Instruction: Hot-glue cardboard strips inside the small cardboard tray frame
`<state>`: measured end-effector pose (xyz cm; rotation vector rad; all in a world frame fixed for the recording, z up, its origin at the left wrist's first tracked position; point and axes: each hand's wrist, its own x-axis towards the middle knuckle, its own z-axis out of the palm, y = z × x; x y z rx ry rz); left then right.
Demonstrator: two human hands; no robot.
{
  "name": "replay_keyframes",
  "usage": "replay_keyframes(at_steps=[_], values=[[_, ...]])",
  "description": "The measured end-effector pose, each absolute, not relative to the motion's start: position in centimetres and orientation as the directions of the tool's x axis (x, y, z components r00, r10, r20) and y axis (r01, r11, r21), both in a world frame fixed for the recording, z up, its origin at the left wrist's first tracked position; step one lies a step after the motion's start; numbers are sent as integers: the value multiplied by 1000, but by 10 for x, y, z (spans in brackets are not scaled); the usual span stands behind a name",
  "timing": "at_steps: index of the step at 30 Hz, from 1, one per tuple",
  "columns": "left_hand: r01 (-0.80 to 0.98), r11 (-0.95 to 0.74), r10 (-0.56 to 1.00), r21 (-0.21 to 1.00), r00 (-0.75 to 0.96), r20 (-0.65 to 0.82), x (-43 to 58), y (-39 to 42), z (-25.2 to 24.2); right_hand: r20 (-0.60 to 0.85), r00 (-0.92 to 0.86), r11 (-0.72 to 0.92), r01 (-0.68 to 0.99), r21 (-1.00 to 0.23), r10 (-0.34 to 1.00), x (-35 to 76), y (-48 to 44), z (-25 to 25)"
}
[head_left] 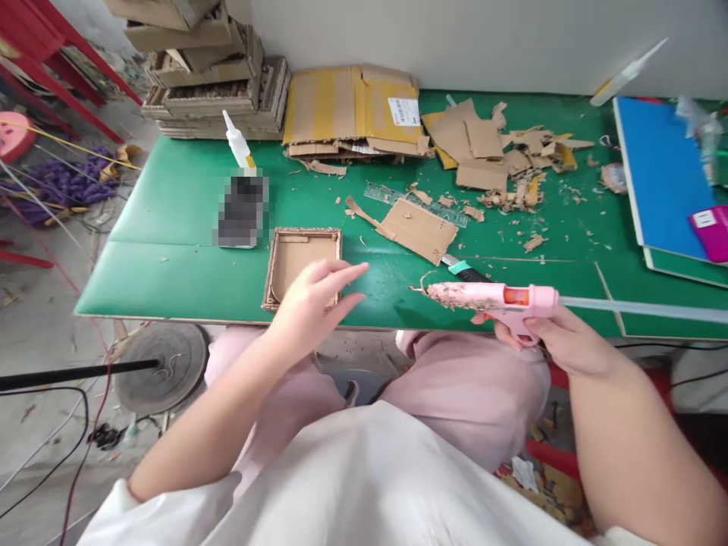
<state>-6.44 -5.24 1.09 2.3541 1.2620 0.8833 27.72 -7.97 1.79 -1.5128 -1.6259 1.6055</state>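
Note:
My left hand (pixel 318 299) is over the right side of a shallow square cardboard tray (pixel 296 258) near the table's front edge, its fingers apart and nothing in them. My right hand (pixel 546 334) is wrapped round the handle of a pink glue gun (pixel 483 296), whose nozzle points left and is crusted with cardboard scraps. A long clear glue stick (pixel 642 306) runs out of the gun's back end. Just behind the gun lie a cutter with a black and teal handle (pixel 467 271) and a flat cardboard piece (pixel 421 230), which partly covers a clear ruler (pixel 382 194).
On the green table (pixel 153 205) are a blurred-out dark phone (pixel 243 212), a white bottle (pixel 237 145), stacked cardboard trays (pixel 216 95), a flattened yellow-taped box (pixel 341 106), torn cardboard scraps (pixel 483 140) and a blue board (pixel 660 174) at the right.

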Motion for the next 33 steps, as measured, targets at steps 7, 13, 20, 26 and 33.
replay_keyframes(at_steps=[7,13,20,26,33], values=[[427,-725,640,541,707,300,-18,-23,20,-420,-409,-358,224,-907,810,273,-77,12],[507,-764,615,399,759,213,-11,-4,23,-378,-422,-344,157,-926,824,278,-76,5],[689,-702,711,181,664,232,-47,-18,42,-302,-341,-281,109,-953,890,293,-72,-12],[708,-691,708,145,704,-57,-24,-41,19,-256,-223,-250,53,-967,941,288,-69,-4],[784,-555,832,280,512,215,-56,-37,9,-234,-275,-247,-13,-969,933,281,-62,5]])
